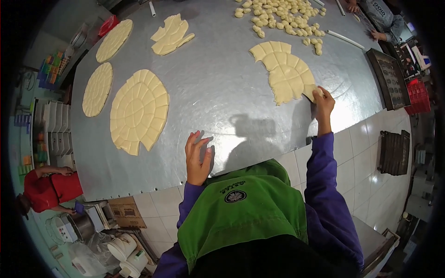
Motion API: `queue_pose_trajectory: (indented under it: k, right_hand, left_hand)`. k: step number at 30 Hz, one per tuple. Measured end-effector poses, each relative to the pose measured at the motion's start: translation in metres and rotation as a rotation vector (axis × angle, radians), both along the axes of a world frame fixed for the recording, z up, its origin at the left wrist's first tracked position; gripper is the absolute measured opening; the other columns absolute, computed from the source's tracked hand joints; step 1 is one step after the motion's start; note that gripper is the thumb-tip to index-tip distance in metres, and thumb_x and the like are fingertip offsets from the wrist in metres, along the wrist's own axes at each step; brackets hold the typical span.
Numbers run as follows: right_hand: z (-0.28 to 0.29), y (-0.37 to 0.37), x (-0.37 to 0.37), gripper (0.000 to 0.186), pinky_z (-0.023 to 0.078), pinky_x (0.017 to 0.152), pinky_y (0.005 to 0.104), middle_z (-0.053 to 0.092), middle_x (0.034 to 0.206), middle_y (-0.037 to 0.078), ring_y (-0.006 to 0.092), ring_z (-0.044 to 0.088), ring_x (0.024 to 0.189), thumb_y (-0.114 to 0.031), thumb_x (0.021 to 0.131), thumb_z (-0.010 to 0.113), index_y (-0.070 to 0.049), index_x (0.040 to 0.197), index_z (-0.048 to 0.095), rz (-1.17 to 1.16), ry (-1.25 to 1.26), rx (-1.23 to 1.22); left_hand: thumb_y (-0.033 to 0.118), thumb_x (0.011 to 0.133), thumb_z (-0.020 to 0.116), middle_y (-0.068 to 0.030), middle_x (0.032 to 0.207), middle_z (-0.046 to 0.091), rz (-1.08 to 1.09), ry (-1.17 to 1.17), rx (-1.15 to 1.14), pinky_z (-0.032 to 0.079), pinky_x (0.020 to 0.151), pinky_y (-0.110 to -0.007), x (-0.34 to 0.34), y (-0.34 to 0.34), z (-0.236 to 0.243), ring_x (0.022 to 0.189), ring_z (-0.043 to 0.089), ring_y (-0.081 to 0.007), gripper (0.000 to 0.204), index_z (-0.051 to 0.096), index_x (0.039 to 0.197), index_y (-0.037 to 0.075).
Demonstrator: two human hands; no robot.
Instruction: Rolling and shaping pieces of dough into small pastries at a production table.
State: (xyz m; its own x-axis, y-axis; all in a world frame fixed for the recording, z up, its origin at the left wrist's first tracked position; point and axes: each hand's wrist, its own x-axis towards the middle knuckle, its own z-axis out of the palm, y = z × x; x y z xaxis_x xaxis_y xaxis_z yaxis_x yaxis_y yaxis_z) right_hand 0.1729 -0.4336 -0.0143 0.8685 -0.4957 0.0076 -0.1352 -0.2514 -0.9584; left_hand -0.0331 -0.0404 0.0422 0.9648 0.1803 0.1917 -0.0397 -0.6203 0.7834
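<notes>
My right hand [325, 104] is closed in a pinch on a dough piece [308, 91] at the near right edge of a partly used, scored dough sheet [288, 70]. Whether that piece is fully apart from the sheet, I cannot tell. My left hand [197, 158] has its fingers apart and holds nothing, over the front of the metal table [204, 97]. Left of it lies a large scored dough round [140, 107], with a gap in its near edge.
Two more dough rounds [114, 41] [98, 89] and a torn sheet [171, 35] lie on the left. Small dough pieces [282, 14] are heaped at the back. White rods [345, 40] lie about. A dark tray [388, 78] sits at the right edge. Other people work at far right and left [51, 187].
</notes>
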Motion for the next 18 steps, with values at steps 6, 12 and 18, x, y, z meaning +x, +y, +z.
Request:
queue_pose_trajectory:
  k: [6, 12, 18]
  right_hand:
    - [0.026, -0.041, -0.114, 0.032, 0.046, 0.072, 0.0234, 0.064, 0.093, 0.009, 0.0132, 0.057, 0.081, -0.008, 0.079, 0.065, 0.004, 0.108, 0.062, 0.001, 0.130, 0.083]
    - [0.057, -0.068, -0.185, 0.029, 0.049, 0.073, 0.0263, 0.064, 0.092, 0.010, 0.0144, 0.060, 0.081, -0.004, 0.081, 0.058, 0.004, 0.108, 0.060, -0.036, 0.323, -0.032]
    - [0.125, 0.091, -0.141, 0.052, 0.046, 0.085, 0.0259, 0.054, 0.115, 0.007, 0.0145, 0.054, 0.104, 0.009, 0.072, 0.064, -0.003, 0.121, 0.051, 0.884, 0.280, 0.552]
  left_hand:
    - [0.010, 0.085, 0.055, -0.0132, 0.127, 0.048, -0.062, 0.035, -0.052, 0.033, 0.100, -0.040, 0.004, 0.002, 0.002, 0.124, 0.038, -0.0317, 0.021, 0.061, 0.105, 0.005]
    - [0.009, 0.085, 0.057, -0.0129, 0.122, 0.051, -0.145, 0.073, -0.099, 0.036, 0.098, -0.037, 0.019, -0.006, 0.002, 0.122, 0.042, -0.0297, 0.022, 0.061, 0.106, 0.006]
    - [0.024, 0.066, 0.079, -0.0182, 0.139, 0.034, -0.589, -0.002, -0.174, 0.030, 0.105, -0.039, 0.057, -0.053, 0.035, 0.129, 0.032, -0.0322, 0.090, 0.028, 0.137, 0.004]
